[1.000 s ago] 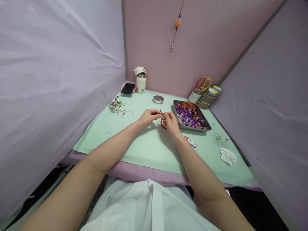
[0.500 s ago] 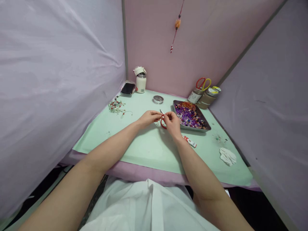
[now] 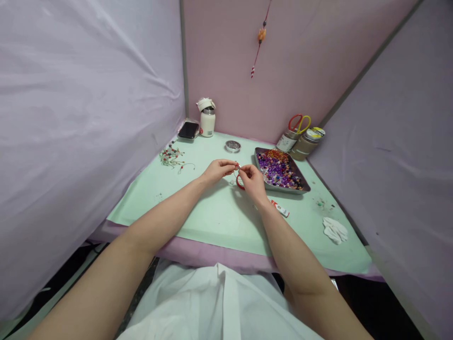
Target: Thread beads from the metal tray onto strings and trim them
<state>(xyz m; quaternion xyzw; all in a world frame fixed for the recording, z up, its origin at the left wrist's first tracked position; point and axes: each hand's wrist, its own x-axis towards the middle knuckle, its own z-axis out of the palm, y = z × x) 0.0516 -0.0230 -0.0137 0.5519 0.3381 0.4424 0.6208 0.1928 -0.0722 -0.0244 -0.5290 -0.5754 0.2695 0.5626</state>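
Observation:
Over the middle of the table, my left hand (image 3: 220, 171) pinches a small red bead (image 3: 237, 164) between thumb and fingertips. Close beside it, my right hand (image 3: 252, 179) is closed in a pinch at the same spot; what lies between its fingertips is too small to make out. A thin cord seems to hang just below the fingers. Behind and under the right hand shows the red handle loop (image 3: 239, 183) of a pair of scissors, the rest mostly hidden. Right of that hand stands a metal tray (image 3: 288, 190) of purple, orange and dark beads.
A red-and-white tube (image 3: 280, 208) lies by my right forearm, a crumpled white cloth (image 3: 334, 230) farther right. At the back are a round tin (image 3: 232, 146), a white bottle (image 3: 207, 123), a phone (image 3: 188, 130) and jars (image 3: 307, 143). Strung beads (image 3: 172, 156) lie left.
My fingertips have shifted slightly apart, and the red bead now shows more clearly at the left fingertips. The pale pointed tip seen above the hands before is mostly out of sight.

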